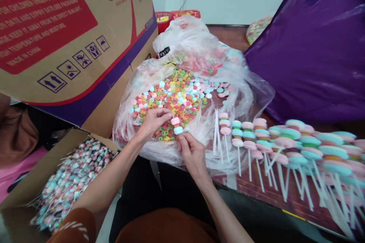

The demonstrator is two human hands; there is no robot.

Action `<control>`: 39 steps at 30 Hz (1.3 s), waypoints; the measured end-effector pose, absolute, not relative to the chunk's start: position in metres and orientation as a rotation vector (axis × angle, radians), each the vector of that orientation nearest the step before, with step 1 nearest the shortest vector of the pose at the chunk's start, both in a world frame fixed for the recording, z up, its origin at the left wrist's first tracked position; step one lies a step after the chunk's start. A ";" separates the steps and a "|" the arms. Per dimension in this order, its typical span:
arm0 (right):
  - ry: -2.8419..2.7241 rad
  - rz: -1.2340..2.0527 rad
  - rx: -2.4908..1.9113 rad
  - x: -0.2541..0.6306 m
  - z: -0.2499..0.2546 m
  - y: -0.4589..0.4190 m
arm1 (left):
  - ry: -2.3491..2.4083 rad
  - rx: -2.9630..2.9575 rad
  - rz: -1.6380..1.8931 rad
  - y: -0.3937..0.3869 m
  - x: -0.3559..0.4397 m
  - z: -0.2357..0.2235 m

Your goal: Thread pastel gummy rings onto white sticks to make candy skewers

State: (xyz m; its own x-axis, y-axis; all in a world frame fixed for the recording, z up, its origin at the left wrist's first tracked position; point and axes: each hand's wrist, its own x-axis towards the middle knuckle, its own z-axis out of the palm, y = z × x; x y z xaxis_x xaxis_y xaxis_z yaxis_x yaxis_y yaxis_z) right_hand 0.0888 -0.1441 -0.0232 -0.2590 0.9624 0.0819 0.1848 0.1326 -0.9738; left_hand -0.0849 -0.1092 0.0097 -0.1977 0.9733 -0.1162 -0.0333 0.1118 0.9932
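A small candy stick (176, 125) hangs between my two hands, with pink pieces at its upper end, an orange ring between and pale blue pieces below. My left hand (154, 121) pinches at its upper tip, thumb and forefinger together. Below the blue piece, my right hand (194, 152) is closed on the lower end, its stick mostly hidden by the fingers. Loose candy rings (182, 78) in green, orange, yellow and red lie under my hands, mixed with pink, white and blue candy discs (209, 87), on a crumpled clear plastic bag (125, 121).
Finished candy sticks (285, 142) lie in a long row to the right, beside several bare white sticks (216, 131). A carton (25, 209) full of wrapped candies stands lower left. A large printed box (111, 64) rises on the left, a purple bag (313, 57) on the right.
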 end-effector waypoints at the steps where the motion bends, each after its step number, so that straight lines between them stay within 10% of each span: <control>1: -1.597 1.208 -1.146 0.088 -0.024 -0.144 | 1.399 1.021 1.275 -0.109 -0.085 0.009; 39: -1.722 1.022 -1.049 0.088 -0.028 -0.147 | 1.244 0.700 1.230 -0.139 -0.076 -0.003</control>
State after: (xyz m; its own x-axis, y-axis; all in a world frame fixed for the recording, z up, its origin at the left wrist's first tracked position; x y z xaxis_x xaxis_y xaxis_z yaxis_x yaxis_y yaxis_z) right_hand 0.0879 -0.1470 -0.0284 -0.2839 0.9272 0.2442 0.2292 0.3129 -0.9217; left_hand -0.0759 -0.1393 -0.0030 -0.1277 0.9421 -0.3102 -0.3002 0.2614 0.9174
